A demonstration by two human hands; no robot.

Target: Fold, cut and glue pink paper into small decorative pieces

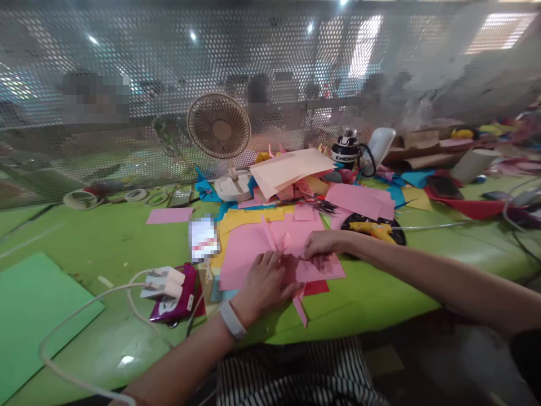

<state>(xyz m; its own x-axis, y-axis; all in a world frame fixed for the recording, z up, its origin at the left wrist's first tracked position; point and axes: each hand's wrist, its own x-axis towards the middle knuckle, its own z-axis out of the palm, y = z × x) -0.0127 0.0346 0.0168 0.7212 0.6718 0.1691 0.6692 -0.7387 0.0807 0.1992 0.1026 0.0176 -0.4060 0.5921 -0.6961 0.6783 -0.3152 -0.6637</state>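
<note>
The green worktop [105,237] runs wide in front of me, with a perforated metal screen [127,84] along its far edge. A green sheet [29,310] lies at the near left, and a small desk fan [218,128] stands at the far middle behind a heap of coloured paper. A yellow glue gun [372,228] rests just right of my work.

The pink paper [249,248] lies flat in the middle of the worktop, on top of yellow sheets. My left hand [264,282] lies spread on it, fingers flat and pressing, gripping nothing. My right hand [323,243] is half curled, its fingertips pinching the pink paper's folded part just right of the left hand.

The step in hand looks like creasing a fold. To do it well, I judge the left palm should pin the sheet while the right fingertips line up the edges before pressing.

A loose pink strip [301,310] hangs by the near edge.
</note>
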